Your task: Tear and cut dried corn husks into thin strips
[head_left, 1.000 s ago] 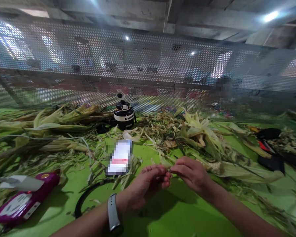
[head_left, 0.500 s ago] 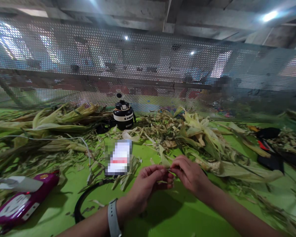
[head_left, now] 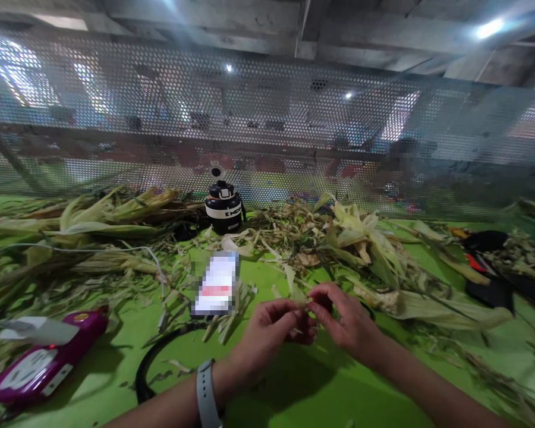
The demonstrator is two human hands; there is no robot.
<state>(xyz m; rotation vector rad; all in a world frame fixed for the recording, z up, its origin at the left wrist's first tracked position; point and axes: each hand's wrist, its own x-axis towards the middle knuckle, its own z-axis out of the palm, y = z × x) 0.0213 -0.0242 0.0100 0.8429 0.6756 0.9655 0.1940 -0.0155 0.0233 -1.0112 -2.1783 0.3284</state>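
My left hand [head_left: 274,327], with a pale band on its wrist, has its thumb and fingers pressed together around something too small to make out. The fingertips of my right hand [head_left: 345,318] are pinched close beside it, above the green table [head_left: 294,386]. What lies between the fingertips is hidden or too small to name. Just behind the hands is a pale strip of corn husk [head_left: 291,276]. To their left lies a phone [head_left: 216,284] with a lit, blurred screen. A husked piece of corn [head_left: 386,300] rests at the right.
A black and white bottle [head_left: 224,208] with its lid up stands at the back. Heaped husks [head_left: 111,217] lie left, more husks [head_left: 361,238] right. A purple power strip [head_left: 49,356] with a white plug sits front left, near a black cable [head_left: 147,359]. A perforated screen [head_left: 271,119] rises behind.
The fingers of both hands have shifted slightly at the fingertips. My right index finger and thumb are a little differently bent. Everything on the table stays in place.
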